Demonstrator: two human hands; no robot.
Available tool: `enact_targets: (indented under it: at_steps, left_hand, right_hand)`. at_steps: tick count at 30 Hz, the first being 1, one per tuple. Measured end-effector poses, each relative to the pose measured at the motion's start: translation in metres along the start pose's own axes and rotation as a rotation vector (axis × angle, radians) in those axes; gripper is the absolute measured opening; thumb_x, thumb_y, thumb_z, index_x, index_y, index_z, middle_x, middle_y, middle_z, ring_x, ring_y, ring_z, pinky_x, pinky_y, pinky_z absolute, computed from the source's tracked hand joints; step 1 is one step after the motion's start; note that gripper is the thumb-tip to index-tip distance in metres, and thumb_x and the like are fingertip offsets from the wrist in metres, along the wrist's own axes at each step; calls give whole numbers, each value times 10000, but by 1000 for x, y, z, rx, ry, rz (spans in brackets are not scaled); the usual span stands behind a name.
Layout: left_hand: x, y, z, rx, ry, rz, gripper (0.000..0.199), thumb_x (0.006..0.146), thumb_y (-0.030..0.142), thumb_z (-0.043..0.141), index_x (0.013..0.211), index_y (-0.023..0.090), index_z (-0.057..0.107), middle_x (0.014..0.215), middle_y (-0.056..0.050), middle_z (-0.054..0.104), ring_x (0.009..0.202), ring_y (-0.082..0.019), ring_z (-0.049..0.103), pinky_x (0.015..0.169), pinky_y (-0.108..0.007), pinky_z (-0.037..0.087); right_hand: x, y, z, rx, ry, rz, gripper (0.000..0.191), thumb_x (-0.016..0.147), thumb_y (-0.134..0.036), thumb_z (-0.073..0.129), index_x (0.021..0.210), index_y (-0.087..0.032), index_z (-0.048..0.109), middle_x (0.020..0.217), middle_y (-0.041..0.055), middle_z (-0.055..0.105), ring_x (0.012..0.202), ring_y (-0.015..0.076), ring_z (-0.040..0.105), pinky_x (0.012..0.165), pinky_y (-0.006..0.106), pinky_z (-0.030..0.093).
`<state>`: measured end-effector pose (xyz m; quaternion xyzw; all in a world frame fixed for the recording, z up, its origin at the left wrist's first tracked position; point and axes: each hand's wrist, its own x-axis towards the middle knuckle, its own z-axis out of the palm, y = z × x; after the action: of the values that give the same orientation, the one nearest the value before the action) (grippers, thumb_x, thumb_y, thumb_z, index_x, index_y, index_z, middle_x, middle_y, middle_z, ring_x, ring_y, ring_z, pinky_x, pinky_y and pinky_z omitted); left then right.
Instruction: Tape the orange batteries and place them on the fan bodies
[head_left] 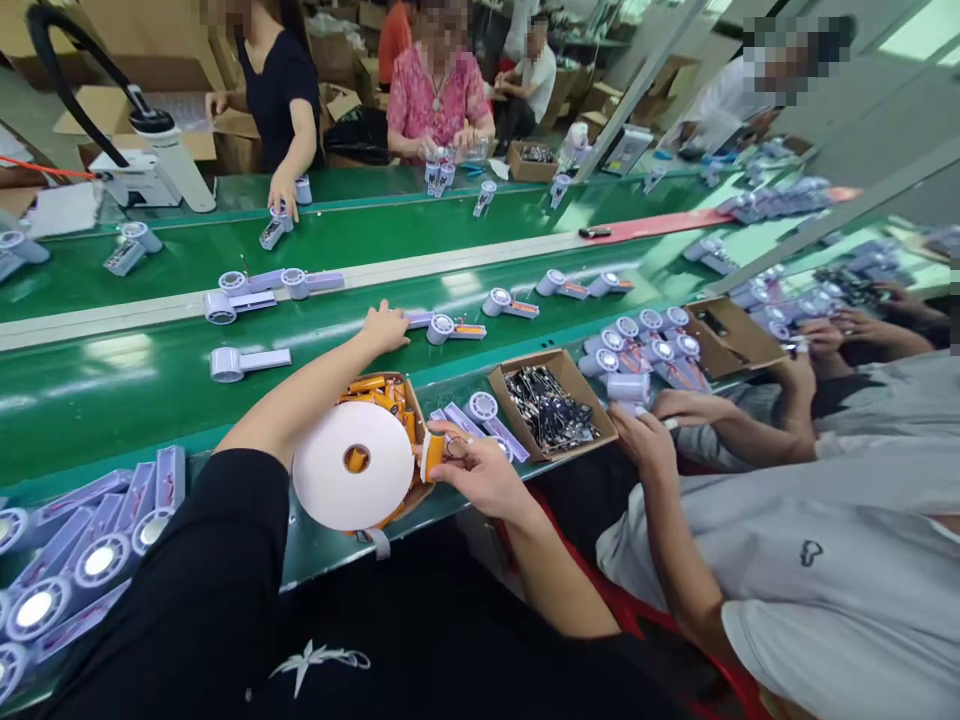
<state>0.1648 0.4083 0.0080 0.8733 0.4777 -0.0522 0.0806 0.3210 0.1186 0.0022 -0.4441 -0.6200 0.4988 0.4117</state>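
Note:
My left hand (385, 330) reaches over the green belt, its fingers around the head end of a lavender handheld fan housing (418, 319). The hand hides most of that housing; only its handle shows to the right. Close by lies another fan housing (441, 329) with an orange strip in its handle. Near the bench edge, my right hand (480, 472) pinches an orange battery (432, 456) upright, thin wires by the fingers. A white tape roll (322, 470) rests on a box of orange batteries (367, 385), beside the right hand.
Fan housings (97, 560) are piled at left. A carton of small black parts (551, 405) stands right of my hand, near a co-worker's hands (645, 435). More housings (247, 362) lie along the belt (135, 400). People sit across it.

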Motion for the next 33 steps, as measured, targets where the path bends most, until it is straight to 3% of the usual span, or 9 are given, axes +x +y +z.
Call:
enact_targets:
  at_steps: [3, 7, 11, 14, 17, 20, 26, 33]
  left_hand:
    - [9, -21, 6, 18, -84, 28, 441, 904, 392, 794, 1300, 199, 817, 1438, -216, 709, 1350, -425, 621, 1125, -518, 524]
    - [-10, -69, 18, 41, -147, 66, 340, 812, 323, 813, 1116, 177, 856, 1343, -218, 752, 1334, -420, 612, 1074, -463, 523]
    - [-30, -113, 27, 0, -192, 71, 256, 796, 399, 799, 1003, 261, 860, 1176, -99, 828, 1188, -308, 684, 991, -337, 517]
    - [-30, -129, 27, -80, -199, 74, 243, 839, 453, 760, 1013, 313, 855, 1149, 5, 852, 1078, -214, 715, 895, -240, 493]
    - [-26, -130, 27, -158, -164, 65, 278, 906, 455, 702, 1072, 293, 856, 1154, 10, 857, 990, -177, 719, 824, -219, 468]
    - [-22, -126, 30, -201, -114, 45, 268, 931, 428, 676, 1055, 268, 852, 1015, -14, 854, 905, -185, 712, 775, -242, 451]
    - [-14, -115, 39, -251, -56, 36, 196, 936, 377, 711, 971, 235, 841, 926, -43, 833, 912, -210, 733, 787, -273, 476]
    - [-6, -107, 46, -283, -91, 8, 329, 1073, 470, 717, 1211, 173, 749, 1249, -88, 765, 1127, -234, 737, 1032, -467, 623]
  right_hand:
    - [1, -3, -5, 104, 31, 70, 654, 923, -533, 874, 1487, -255, 699, 948, 31, 793, 927, 222, 800, 862, 349, 680]
    - [18, -12, -27, 131, 111, 52, 585, 904, -513, 896, 1410, -285, 711, 1121, 74, 857, 1110, 265, 827, 986, 411, 678]
    - [88, -12, -48, -155, 144, -87, 550, 886, -424, 897, 1397, -299, 735, 1226, 54, 863, 1180, 273, 818, 1128, 459, 627]
    - [161, 5, -44, -225, 32, -111, 634, 880, -349, 852, 1484, -266, 677, 1133, 35, 877, 1038, 245, 846, 1044, 433, 666]
    - [218, 26, -28, -412, -56, -77, 632, 890, -272, 812, 1502, -225, 657, 1081, 46, 879, 998, 245, 854, 969, 395, 681]
    - [244, 39, -16, -730, -93, -39, 556, 937, -230, 783, 1484, -197, 688, 1136, 83, 876, 1115, 257, 841, 1030, 374, 646]
    - [249, 44, -8, -1008, -223, 52, 533, 1041, -265, 727, 1567, -234, 651, 1187, 100, 870, 1162, 264, 822, 1042, 359, 610]
    - [253, 50, 10, -1276, -370, 176, 557, 1087, -515, 626, 1614, -335, 625, 1388, 196, 793, 1266, 406, 777, 1060, 532, 608]
